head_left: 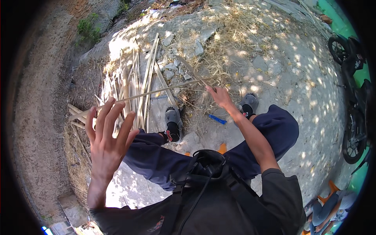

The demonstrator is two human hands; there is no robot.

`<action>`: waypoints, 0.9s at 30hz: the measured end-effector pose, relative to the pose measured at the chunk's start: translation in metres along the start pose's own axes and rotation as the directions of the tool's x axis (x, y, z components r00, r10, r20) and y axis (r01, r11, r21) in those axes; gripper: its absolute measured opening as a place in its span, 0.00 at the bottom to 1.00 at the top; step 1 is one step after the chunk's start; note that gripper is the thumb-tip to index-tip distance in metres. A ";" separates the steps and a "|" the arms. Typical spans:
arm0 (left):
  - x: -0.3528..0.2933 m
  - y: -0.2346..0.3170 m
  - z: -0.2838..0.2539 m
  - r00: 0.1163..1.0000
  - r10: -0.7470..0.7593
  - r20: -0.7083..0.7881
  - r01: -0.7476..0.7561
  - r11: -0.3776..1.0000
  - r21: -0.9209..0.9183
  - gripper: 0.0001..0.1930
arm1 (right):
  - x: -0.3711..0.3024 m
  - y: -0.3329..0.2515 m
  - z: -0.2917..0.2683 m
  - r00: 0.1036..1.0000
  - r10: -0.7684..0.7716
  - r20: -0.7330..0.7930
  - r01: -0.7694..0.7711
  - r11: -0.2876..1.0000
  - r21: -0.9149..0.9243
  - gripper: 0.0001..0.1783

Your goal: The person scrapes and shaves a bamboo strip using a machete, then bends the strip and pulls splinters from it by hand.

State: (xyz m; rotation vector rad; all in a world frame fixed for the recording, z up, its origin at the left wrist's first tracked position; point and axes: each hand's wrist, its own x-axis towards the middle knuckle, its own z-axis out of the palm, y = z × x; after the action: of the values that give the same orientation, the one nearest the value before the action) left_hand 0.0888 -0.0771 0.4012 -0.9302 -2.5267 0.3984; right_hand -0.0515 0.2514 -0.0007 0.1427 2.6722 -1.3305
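Note:
My left hand [109,135] is raised at the left, palm turned down and fingers spread. Its fingertips are at a long, thin bamboo strip [156,91]; whether they touch it I cannot tell. The strip slants from beside that hand up toward my right hand [221,98]. My right hand is closed round the handle of a long-bladed knife [189,69], whose greyish blade points away to the upper left. The strip's far end meets the blade near my right fingers. The knife's handle is mostly hidden in my grip.
Several split bamboo strips [150,74] lie in a heap at the far left. Broken stones [172,70] and dry shavings [217,58] cover the ground between and beyond my feet. A blue object [217,119] lies between them. A motorbike [350,105] stands at the right; a person [333,213] sits lower right.

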 end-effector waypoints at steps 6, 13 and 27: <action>0.006 0.008 0.012 0.881 -0.366 -0.299 0.113 0.778 -0.618 0.20 | -0.001 -0.097 -0.026 0.998 0.008 0.061 -0.018 0.987 0.160 0.35; 0.117 -0.014 0.157 0.738 -0.674 0.048 0.202 0.152 -0.968 0.57 | -0.018 -0.118 -0.026 0.980 0.027 0.199 -0.095 0.935 0.343 0.22; 0.198 0.001 0.220 0.784 -0.543 0.302 0.013 -0.471 -0.882 0.37 | -0.011 -0.049 0.019 0.971 0.125 0.205 -0.202 0.889 0.411 0.27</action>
State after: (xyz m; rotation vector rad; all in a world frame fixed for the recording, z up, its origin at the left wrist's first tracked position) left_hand -0.1520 0.0293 0.2646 -0.2976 -1.9212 -2.4154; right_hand -0.0461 0.2067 0.0285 0.2822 2.1351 -1.7630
